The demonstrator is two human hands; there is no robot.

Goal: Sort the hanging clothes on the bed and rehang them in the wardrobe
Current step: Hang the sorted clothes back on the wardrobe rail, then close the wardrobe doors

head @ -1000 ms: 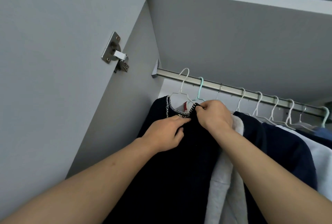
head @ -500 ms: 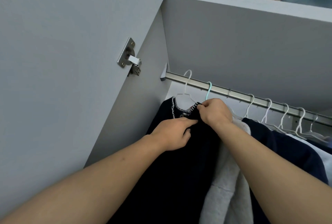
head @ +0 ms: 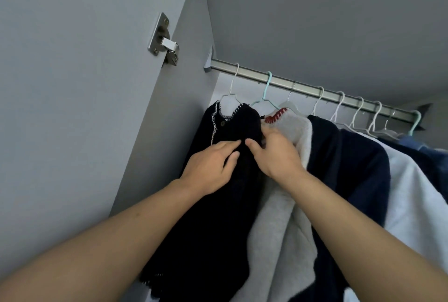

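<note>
Black cardigan (head: 232, 129) hangs leftmost, left hand (head: 210, 165) and right hand (head: 276, 154) touching its front.

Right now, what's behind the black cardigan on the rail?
Behind the black cardigan: a grey fleece garment with red stitching on a mint hanger. The right hand and the cardigan cover most of its front.

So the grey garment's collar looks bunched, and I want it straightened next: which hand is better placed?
Probably the right hand: it already rests against the light grey fleece garment with red stitched collar. The left hand lies on the black knitted cardigan with white stitched edging.
</note>
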